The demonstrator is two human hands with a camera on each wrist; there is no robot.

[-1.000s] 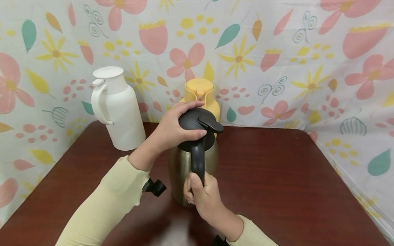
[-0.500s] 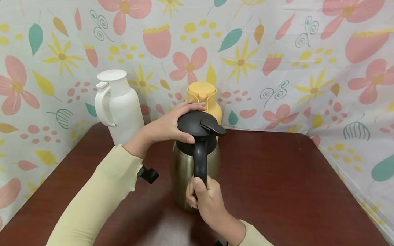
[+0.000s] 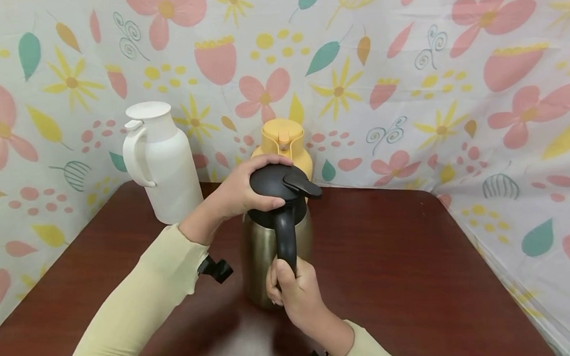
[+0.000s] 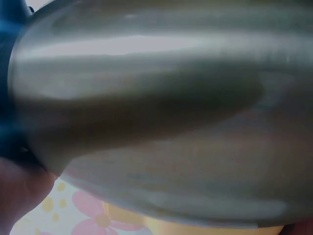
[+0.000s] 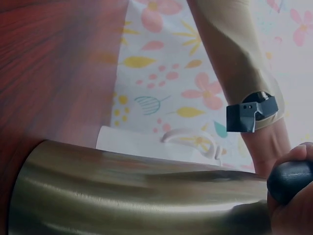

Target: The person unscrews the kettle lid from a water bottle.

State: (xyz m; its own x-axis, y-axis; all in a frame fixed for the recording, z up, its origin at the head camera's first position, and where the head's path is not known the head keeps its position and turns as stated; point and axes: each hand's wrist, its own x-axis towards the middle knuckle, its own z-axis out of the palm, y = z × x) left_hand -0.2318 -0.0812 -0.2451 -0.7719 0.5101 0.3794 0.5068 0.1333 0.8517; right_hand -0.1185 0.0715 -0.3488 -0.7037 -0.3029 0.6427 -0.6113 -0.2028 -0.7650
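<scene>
A brushed-metal vacuum jug (image 3: 259,253) with a black top stands upright on the table in the middle of the head view. My left hand (image 3: 238,190) grips its domed black lid (image 3: 269,179) from the left, thumb at the near side and fingers over the far side. Sticking out from the lid to the right is a black lever (image 3: 303,185). Below, my right hand (image 3: 297,291) holds the lower part of the black handle (image 3: 286,236). The metal body (image 4: 161,98) fills the left wrist view, and it lies across the bottom of the right wrist view.
A white jug (image 3: 170,167) with a side handle stands at the back left of the dark red table (image 3: 389,263). Right behind the metal jug is a yellow jug (image 3: 283,129), partly hidden. A flower-patterned cloth (image 3: 394,61) hangs along the back and sides.
My left thumb has slid left along the lid's near side, away from the top of the handle. The right hand keeps its hold. The head view has shifted slightly.
</scene>
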